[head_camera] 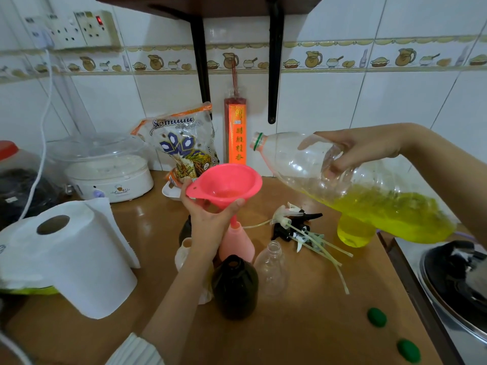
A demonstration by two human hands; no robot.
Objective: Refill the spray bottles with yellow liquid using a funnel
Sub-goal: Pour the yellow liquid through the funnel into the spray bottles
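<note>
- Gripping the pink plastic funnel (225, 181) under its bowl, the left hand (208, 214) keeps its fingers curled around it; the spout sits in the neck of the pink spray bottle (238, 245) on the brown bench (303, 325).
- The right hand (363, 151) clasps a large clear plastic bottle (329, 175), tilted neck-down toward the funnel, yellow liquid (390, 214) pooled at its base end.
- A dark bottle (234, 288) and a clear empty bottle (272, 267) stand just beside the pink one.
- Spray trigger heads (290, 222) lie nearby.

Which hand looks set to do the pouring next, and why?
The right hand: it holds the big bottle of yellow liquid, tilted toward the pink funnel. The left hand is busy steadying that funnel in the pink spray bottle.
</note>
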